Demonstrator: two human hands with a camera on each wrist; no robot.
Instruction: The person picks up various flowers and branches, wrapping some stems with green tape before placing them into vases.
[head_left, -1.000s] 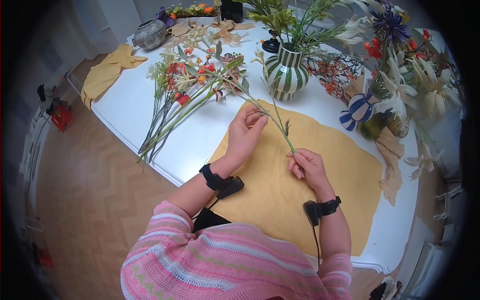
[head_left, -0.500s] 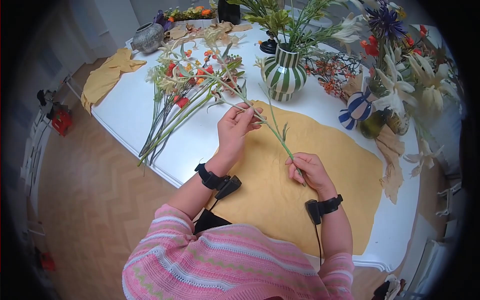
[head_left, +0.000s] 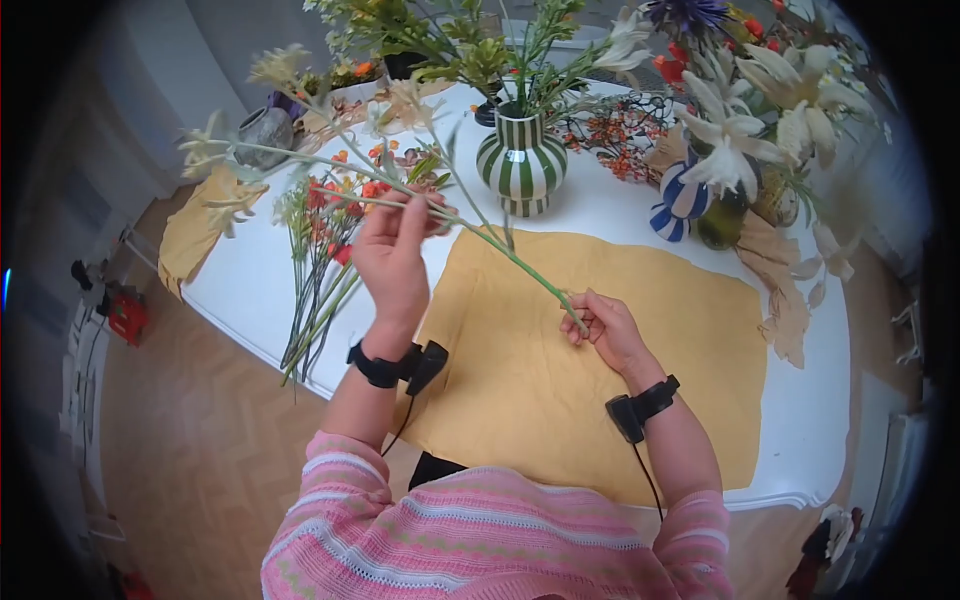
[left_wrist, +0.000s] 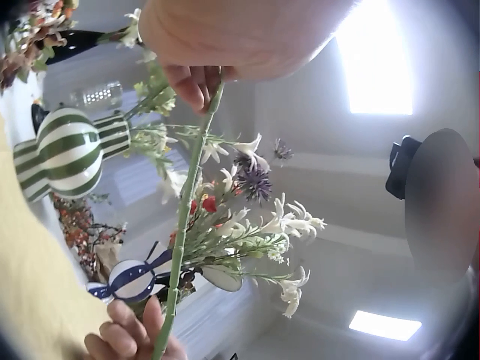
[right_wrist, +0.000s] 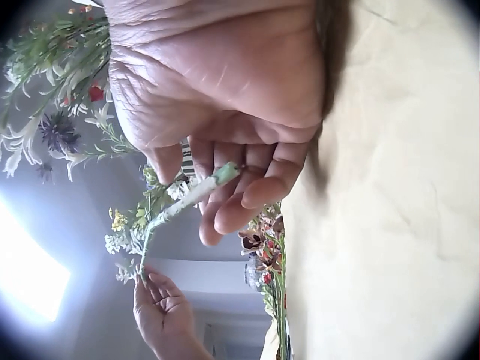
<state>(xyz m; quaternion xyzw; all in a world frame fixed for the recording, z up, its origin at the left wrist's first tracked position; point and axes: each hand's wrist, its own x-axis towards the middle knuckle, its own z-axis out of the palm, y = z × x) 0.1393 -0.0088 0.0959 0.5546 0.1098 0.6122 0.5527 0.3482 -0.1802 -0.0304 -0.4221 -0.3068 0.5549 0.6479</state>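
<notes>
A long artificial flower stem (head_left: 525,263), with pale cream blossoms (head_left: 205,148) on forking branches, slants above the yellow cloth (head_left: 590,420). My left hand (head_left: 393,265) grips it around the fork, thumb along the branches. Farther down, my right hand (head_left: 612,332) pinches the bare green end between thumb and fingers. In the right wrist view, the cut tip (right_wrist: 227,174) lies against the curled fingers. The left wrist view shows the green stem (left_wrist: 184,217) running between both hands.
A green-striped vase (head_left: 522,165) with greenery stands behind the cloth. Cut flowers with red blooms (head_left: 343,254) lie to the left. On the right are a blue-striped vase (head_left: 680,200), white lilies (head_left: 735,150) and crumpled brown paper (head_left: 785,325). A grey pot (head_left: 265,138) sits far left.
My left hand has moved left, swinging the blossoms up and leftward above the lying flowers. The right hand stays at the stem's lower end. The head view has shifted.
</notes>
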